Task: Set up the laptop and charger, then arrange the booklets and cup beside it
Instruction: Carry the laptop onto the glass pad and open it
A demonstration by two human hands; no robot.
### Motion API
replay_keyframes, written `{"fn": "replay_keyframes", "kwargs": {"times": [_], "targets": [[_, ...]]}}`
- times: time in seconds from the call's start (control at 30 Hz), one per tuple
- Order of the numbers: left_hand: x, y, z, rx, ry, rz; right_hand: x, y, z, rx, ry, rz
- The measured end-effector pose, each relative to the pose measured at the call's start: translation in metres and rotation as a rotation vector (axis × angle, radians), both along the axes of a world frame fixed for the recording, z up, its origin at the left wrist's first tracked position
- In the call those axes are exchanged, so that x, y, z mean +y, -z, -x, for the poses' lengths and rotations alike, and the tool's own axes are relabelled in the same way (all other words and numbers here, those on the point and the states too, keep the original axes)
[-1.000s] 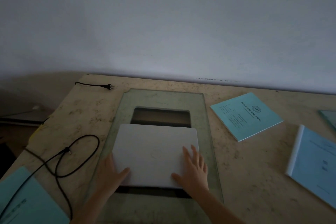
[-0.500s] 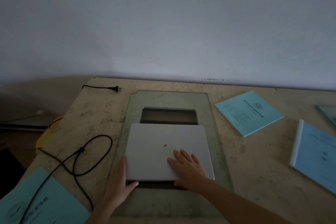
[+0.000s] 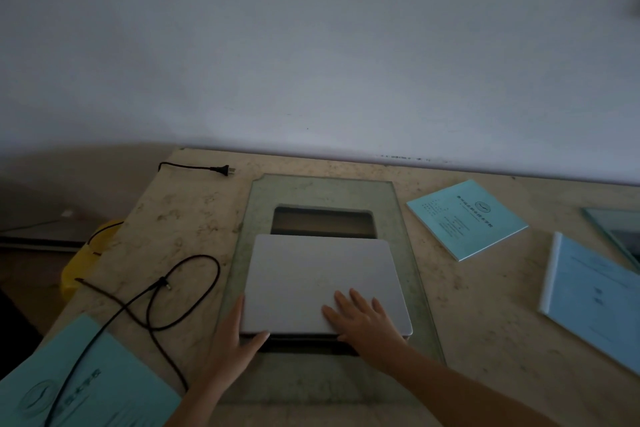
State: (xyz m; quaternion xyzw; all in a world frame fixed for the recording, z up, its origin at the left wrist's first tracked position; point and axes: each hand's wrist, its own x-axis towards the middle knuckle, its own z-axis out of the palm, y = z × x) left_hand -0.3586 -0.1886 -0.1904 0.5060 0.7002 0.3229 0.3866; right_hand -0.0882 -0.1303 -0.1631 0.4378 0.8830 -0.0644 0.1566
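We found the closed silver laptop (image 3: 322,282) lying flat on a greenish glass panel (image 3: 405,253) set into the stained beige table (image 3: 194,215), its far edge just short of a rectangular cut-out (image 3: 322,222) in that panel. The left hand (image 3: 235,343) gripped the laptop's near left corner, fingers running up the left edge and thumb hooked along the near edge. The right hand (image 3: 363,319) lay palm down on the near right part of the lid, fingers spread wide and holding nothing. To the left of the panel we noted the black charger cable (image 3: 152,305) looped loosely on the table, its barrel tip (image 3: 166,284) free and apart from the laptop; its mains plug (image 3: 223,170) lay unplugged near the far left corner of the table. One teal booklet (image 3: 467,218) lay to the right of the panel, towards the far side. A pale blue booklet (image 3: 595,298) with a white spine lay further right, well apart from the laptop. A third teal booklet (image 3: 90,388) sat at the near left corner, with the cable crossing its cover. A yellow object (image 3: 83,263) showed beyond the table's left edge; we could not tell what it was. The scene was dim.
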Motion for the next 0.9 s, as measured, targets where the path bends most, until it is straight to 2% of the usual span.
{"fn": "replay_keyframes", "kwargs": {"times": [0.17,0.3,0.37,0.53,0.67,0.8,0.9], "targets": [[-0.003,-0.006,0.003,-0.123,0.069,-0.054,-0.001,-0.012,0.001,-0.009,-0.010,-0.016],[-0.002,-0.003,0.004,0.066,0.025,-0.122,-0.003,-0.020,-0.001,0.004,-0.003,-0.043],[0.002,-0.001,0.005,0.068,-0.017,-0.158,-0.005,-0.027,-0.005,0.082,-0.043,-0.139],[0.006,0.007,0.010,0.179,-0.020,-0.083,-0.002,-0.027,-0.010,0.236,-0.134,-0.278],[0.011,0.010,0.017,0.259,0.060,-0.065,0.006,-0.036,-0.013,0.308,-0.154,-0.332],[0.017,0.007,0.022,0.288,0.156,-0.047,0.022,-0.058,-0.013,0.495,-0.116,-0.368],[0.023,0.007,0.025,0.336,0.241,0.042,0.039,-0.085,-0.009,0.604,-0.105,-0.398]]}}
